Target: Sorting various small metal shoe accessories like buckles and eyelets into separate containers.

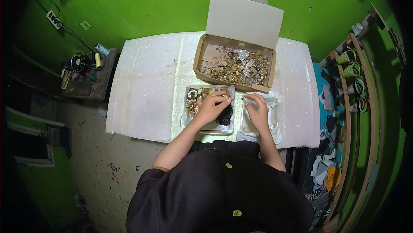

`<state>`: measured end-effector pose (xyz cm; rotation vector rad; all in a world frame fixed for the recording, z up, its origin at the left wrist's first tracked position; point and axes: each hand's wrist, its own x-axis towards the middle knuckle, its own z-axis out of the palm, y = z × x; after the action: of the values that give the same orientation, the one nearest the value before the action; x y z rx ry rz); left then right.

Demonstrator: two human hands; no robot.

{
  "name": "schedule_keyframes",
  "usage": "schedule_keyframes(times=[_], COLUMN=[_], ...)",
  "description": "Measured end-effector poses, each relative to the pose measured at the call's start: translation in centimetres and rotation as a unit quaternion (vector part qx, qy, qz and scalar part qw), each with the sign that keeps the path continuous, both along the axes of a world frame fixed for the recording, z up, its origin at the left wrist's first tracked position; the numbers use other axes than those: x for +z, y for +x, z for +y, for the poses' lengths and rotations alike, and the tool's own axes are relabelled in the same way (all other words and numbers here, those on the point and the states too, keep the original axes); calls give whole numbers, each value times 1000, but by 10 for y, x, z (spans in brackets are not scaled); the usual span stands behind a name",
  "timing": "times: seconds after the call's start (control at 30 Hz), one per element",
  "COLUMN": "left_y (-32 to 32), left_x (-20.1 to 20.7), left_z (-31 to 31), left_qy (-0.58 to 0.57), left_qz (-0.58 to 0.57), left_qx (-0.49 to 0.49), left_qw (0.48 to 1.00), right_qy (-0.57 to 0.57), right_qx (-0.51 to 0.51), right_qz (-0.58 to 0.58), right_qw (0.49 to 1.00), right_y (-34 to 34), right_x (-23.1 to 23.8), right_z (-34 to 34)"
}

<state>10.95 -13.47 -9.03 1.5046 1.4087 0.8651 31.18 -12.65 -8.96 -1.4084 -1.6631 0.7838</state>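
Observation:
My left hand (pixel 211 107) is over a small white box (pixel 183 123) lined with plastic. Its thumb and fingers come together near the box's right side, and whatever they may pinch is too small to make out. Gold-coloured metal pieces (pixel 192 109) lie in that box, with a dark, shiny bundle (pixel 224 117) beneath my hand. My right hand (pixel 258 114) hovers at the left side of a second white container (pixel 277 123) with crumpled plastic around its rim. Its fingers curve leftward, apart from the thumb, and nothing shows between them.
Behind both containers stands an open cardboard box (pixel 201 56) of mixed metal trinkets (pixel 243 67), lid raised. All rest on a pale, glittery table (pixel 146 82). A small side table (pixel 88 84) with thread spools is at left; a wooden rack (pixel 344 134) holding sandals (pixel 352 70) is at right.

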Motion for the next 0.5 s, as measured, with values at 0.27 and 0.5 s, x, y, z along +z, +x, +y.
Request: schedule_keyframes(times=[0.27,0.5], left_y=[11,11], left_x=[-12,-19], left_z=[-4,-5], left_qy=[-30,70], left_qz=[55,217], left_qx=[-17,-14], left_qw=[998,974], right_qy=[9,12], right_qx=[-17,-8], right_qz=[10,8], right_qw=[1000,1000], right_y=[11,6], right_x=[2,1], right_z=[-3,-5])
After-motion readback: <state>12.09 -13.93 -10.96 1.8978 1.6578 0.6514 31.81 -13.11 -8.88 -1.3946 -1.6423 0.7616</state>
